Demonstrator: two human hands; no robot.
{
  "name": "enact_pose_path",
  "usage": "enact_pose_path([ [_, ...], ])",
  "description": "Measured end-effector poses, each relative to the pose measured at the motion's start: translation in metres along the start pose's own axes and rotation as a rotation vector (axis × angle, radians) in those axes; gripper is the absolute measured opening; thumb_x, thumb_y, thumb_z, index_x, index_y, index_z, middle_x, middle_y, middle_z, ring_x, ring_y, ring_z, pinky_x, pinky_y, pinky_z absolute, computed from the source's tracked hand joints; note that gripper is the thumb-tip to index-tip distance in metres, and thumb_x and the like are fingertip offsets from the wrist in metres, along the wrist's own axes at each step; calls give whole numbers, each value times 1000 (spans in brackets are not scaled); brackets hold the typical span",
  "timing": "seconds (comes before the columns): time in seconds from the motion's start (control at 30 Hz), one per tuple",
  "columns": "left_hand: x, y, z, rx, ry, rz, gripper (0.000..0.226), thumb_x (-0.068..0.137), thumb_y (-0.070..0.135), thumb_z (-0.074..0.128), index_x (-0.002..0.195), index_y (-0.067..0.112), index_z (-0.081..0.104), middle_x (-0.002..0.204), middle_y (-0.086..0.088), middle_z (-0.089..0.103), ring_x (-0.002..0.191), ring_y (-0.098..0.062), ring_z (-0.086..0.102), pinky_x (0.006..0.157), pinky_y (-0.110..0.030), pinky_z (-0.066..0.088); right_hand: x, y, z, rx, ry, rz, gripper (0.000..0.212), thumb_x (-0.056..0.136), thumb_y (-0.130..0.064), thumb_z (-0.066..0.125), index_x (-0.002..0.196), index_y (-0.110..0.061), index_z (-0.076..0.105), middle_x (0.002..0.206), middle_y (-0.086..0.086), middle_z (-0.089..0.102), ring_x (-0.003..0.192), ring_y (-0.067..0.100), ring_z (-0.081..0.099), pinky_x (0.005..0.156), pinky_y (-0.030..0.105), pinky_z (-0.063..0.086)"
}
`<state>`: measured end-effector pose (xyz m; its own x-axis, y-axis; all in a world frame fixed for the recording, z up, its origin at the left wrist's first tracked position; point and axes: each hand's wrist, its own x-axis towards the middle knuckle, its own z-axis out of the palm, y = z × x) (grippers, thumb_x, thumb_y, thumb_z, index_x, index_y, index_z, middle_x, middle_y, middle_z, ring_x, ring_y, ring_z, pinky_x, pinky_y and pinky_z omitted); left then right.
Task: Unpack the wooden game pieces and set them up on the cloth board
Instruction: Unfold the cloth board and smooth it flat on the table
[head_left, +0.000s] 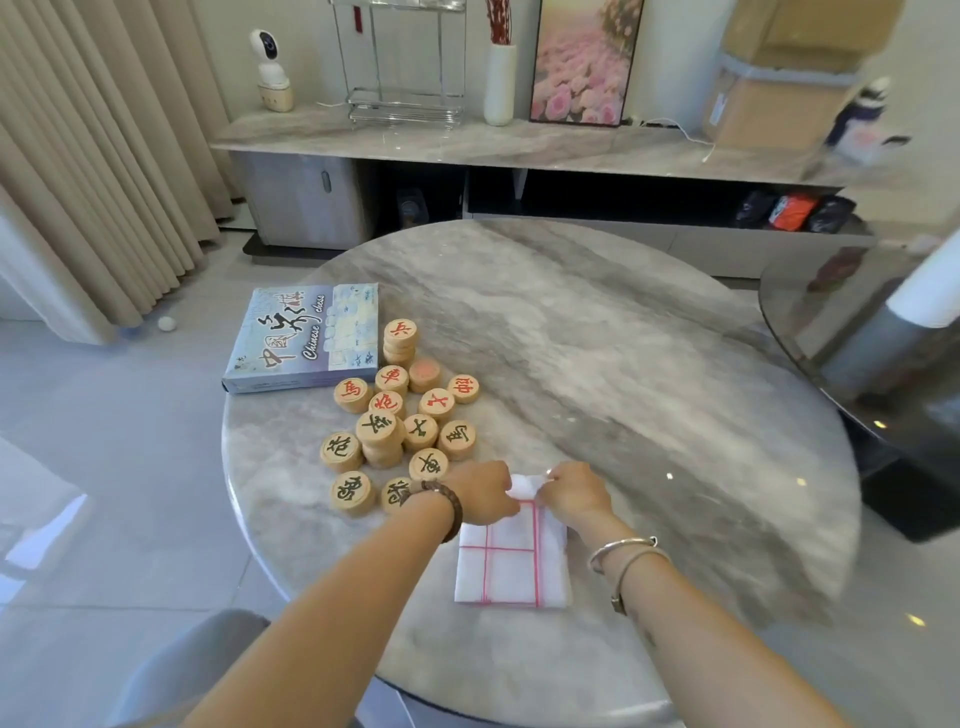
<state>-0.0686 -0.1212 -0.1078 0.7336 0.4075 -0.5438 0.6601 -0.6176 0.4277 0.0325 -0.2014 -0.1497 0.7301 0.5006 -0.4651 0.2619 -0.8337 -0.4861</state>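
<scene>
The surface (623, 389) looks like grey-veined stone, polished and glossy. The game pieces (400, 415) are pale, smooth wood with red or dark painted characters; their box (306, 338) is printed cardboard. The cloth board (511, 566) is soft, matt white fabric with red lines.

cloth board (511, 569): white, red grid lines
wooden pieces (381, 427): pale tan wood; characters red on some, dark green-black on others
box (306, 338): pale blue-lavender, dark red characters, dark "Chinese chess" lettering, whitish piece print
table (597, 364): grey-white marble, darker diagonal veining
bracelet (453, 506): dark brown, braided
bangles (621, 551): silver
curtain (78, 156): beige
vase (500, 85): white
</scene>
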Motion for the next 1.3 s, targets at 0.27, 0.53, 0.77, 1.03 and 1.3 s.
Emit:
enact_pose_path([
  [0.27, -2, 46, 10, -365, 90, 5, 57, 93, 33, 51, 140, 9, 30, 139, -12, 47, 126, -27, 46, 99, -30, 37, -17, 12, -51, 721, 55, 5, 14, 79, 3, 64, 69, -7, 60, 85, 17, 62, 75, 29, 62, 68, 39, 56],
  [0.53, -12, 74, 12, -620, 312, 80, 34, 92, 17, 46, 122, 3, 43, 111, -8, 60, 104, -23, 59, 81, -28, 48, -47, 4, -72, 964, -1, -108, 25, 85, 1, 60, 110, 0, 59, 97, 16, 63, 83, 26, 61, 70, 31, 53],
  [0.77, -15, 65, -5, -642, 448, 24, 33, 94, 3, 38, 126, 2, 49, 122, -17, 58, 119, -31, 52, 93, -31, 41, -26, 6, -74, 996, 143, -91, 16, 84, 4, 59, 97, -6, 62, 86, 12, 63, 75, 23, 59, 71, 31, 50],
  [1.03, 7, 35, -22, -742, 567, -125, 37, 97, 21, 43, 60, 21, 39, 66, -1, 44, 81, -22, 44, 73, -26, 33, 5, 30, -96, 388, 449, -15, 29, 91, -10, 52, 119, -5, 58, 125, 16, 60, 120, 32, 52, 96, 33, 40],
  [1.3, 25, 23, -23, -760, 478, -179, 27, 90, 14, 52, 66, 20, 44, 82, -6, 53, 85, -24, 50, 76, -31, 40, 20, 41, -98, 200, 534, -21, 25, 93, -11, 50, 112, -9, 65, 125, 16, 58, 118, 33, 51, 93, 33, 40],
])
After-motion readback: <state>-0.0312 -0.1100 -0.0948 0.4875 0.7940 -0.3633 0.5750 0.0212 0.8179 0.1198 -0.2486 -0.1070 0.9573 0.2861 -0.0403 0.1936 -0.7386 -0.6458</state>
